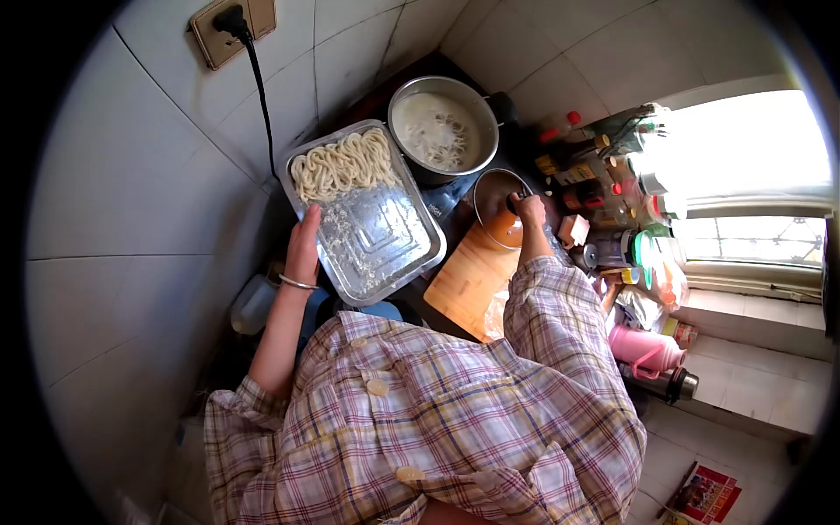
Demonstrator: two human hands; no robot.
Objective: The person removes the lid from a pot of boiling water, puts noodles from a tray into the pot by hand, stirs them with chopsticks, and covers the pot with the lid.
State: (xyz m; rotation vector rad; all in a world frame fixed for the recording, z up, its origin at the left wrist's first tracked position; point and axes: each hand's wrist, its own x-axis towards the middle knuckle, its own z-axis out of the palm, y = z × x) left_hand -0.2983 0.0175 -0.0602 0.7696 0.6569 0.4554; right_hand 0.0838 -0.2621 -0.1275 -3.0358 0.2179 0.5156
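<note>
My left hand grips the left edge of a metal tray, which is tilted beside the pot. Raw noodles lie at the tray's far end, and white flour dusts the bare part. Some of the left fingers are hidden under the tray. My right hand is closed around the black knob of a round glass pot lid, held at the far end of a wooden cutting board. A metal pot holds cloudy, whitish liquid with noodles in it.
Bottles and jars crowd the right side below the window. A pink thermos and a dark flask stand nearer. A black power cord hangs from the wall socket. Tiled walls close in the left and back.
</note>
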